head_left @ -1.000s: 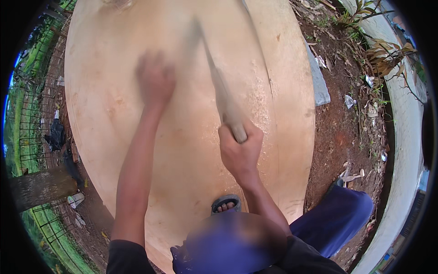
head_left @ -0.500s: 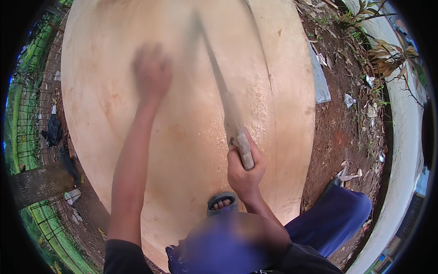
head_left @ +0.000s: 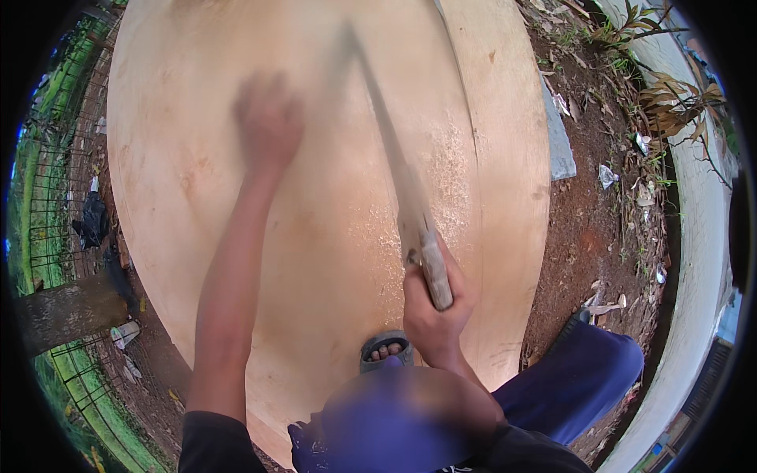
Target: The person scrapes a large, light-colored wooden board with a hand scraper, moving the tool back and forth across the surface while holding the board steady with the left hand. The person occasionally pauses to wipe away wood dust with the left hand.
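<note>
A large pale plywood sheet lies in front of me. My right hand is closed round the worn wooden handle of a handsaw. Its long blade slants away to the far left over the sheet, and the far end is blurred. Fine sawdust is scattered on the wood beside the blade. My left hand rests on the sheet left of the blade, arm stretched out. Blur hides how its fingers lie.
My sandalled foot stands on the sheet's near part. A second board edge runs along the right. Beyond it are brown soil with litter and a pale low wall. Wire fencing and a wooden beam are at left.
My right hand and the saw handle have moved a little toward me and to the right. My left hand stays nearly in the same place on the sheet.
</note>
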Demonstrator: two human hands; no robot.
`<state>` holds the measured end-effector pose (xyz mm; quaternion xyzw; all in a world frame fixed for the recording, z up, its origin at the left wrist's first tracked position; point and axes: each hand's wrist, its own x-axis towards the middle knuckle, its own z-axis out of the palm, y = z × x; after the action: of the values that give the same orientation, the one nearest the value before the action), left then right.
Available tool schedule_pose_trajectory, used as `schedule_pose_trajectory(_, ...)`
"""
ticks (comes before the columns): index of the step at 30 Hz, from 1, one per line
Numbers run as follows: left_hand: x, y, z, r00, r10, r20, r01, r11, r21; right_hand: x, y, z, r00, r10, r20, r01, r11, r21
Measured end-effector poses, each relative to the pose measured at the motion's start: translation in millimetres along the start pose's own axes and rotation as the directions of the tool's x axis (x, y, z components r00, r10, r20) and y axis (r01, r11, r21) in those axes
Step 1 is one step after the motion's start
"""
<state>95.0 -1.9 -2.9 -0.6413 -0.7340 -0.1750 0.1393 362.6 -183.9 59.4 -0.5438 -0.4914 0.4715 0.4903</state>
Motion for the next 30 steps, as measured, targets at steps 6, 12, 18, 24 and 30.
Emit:
schedule_pose_trajectory(6,11.4,7.0,-4.7,0.999,-0.032,0.003,0.032,0.999,-0.035,204.2,-54.6,78.9,0.999,-0.051,-0.013,0.049,0.992,-0.113)
schedule_pose_trajectory(12,-2.0,-9.2,-1.4,0.998,0.001,-0.067,-0.004,0.999,-0.047,31.6,-7.9,19.3,0.999,0.007,0.031,-0.005,0.999,-0.040)
schedule_pose_trajectory(18,2.3,-1.0,-4.0,0.998,0.007,-0.059,-0.008,1.000,-0.026,90.2,-26.3,46.4,0.998,0.061,0.006,-0.061,0.998,-0.022)
schedule_pose_trajectory(24,6.3,1.3,-4.4,0.999,-0.021,-0.026,0.020,0.999,-0.032,158.9,-35.5,72.7,0.998,-0.063,-0.010,0.061,0.992,-0.111)
schedule_pose_trajectory(30,-0.1,-3.5,2.0,0.999,-0.004,-0.050,0.002,0.999,-0.037,-12.3,5.0,-6.0,0.995,-0.097,-0.014,0.097,0.995,0.005)
